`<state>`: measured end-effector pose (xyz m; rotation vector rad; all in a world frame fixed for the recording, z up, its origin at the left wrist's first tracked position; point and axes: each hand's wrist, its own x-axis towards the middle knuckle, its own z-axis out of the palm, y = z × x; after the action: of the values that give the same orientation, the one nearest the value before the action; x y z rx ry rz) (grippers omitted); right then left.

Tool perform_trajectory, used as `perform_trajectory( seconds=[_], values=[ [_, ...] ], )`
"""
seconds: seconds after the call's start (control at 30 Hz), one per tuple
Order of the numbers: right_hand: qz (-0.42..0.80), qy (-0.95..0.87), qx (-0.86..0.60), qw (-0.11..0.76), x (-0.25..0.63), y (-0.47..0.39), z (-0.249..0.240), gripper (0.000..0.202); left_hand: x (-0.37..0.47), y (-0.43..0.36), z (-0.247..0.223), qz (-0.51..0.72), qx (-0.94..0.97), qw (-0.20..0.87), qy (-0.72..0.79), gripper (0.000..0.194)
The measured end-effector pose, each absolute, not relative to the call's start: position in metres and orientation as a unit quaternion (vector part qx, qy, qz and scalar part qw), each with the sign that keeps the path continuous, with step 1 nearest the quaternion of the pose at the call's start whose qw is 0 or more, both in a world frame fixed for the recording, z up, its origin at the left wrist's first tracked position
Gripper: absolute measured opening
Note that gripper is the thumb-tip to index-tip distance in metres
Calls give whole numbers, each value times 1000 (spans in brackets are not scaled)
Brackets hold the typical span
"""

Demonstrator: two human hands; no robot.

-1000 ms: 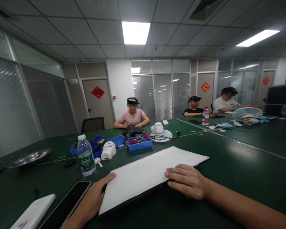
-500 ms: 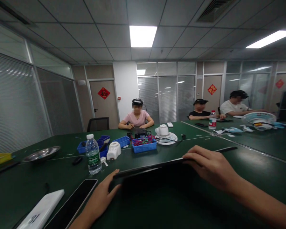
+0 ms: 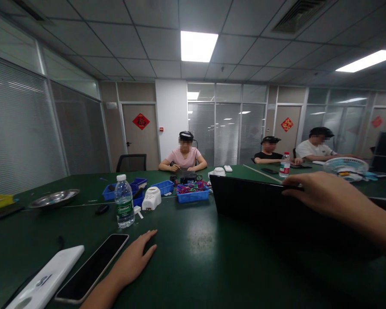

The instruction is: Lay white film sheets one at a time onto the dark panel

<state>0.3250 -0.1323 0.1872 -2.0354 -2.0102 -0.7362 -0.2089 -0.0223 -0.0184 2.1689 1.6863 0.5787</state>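
Observation:
My right hand (image 3: 318, 191) grips the top edge of a thin black panel-like object (image 3: 253, 199), which stands tilted over the green table (image 3: 180, 266) on the right. Its lower part merges into dark shadow. On the left, my left hand (image 3: 133, 259) rests on or just over the table, fingers apart and holding nothing. Beside that hand lies a black-screened phone (image 3: 94, 268), and left of the phone is a white flat device (image 3: 47, 277) with dark markings.
A water bottle (image 3: 124, 204) stands beyond my left hand. Behind it are a white fan part (image 3: 152, 198), a blue tray of wires (image 3: 193, 196) and a metal dish (image 3: 55, 198). A person (image 3: 183, 158) sits opposite; two others sit at the right.
My left hand has let go of the black object and lies to its left. My right hand has moved right with the object, which now stands more upright.

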Motion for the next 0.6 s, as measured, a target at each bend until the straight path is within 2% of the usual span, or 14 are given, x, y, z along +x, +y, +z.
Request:
perform_trajectory(
  seconds=[0.17, 0.43, 0.6],
  values=[
    [-252, -653, -713, 33, 325, -122, 190, 31, -208, -26, -13, 199, 766, 165, 589, 69],
    [-264, -656, -707, 18, 317, -120, 180, 37, -217, -32, -10, 204, 765, 170, 587, 68],
    [-310, -715, -620, 88, 310, -130, 167, 35, -224, -31, -13, 224, 760, 181, 583, 68]
  ],
)
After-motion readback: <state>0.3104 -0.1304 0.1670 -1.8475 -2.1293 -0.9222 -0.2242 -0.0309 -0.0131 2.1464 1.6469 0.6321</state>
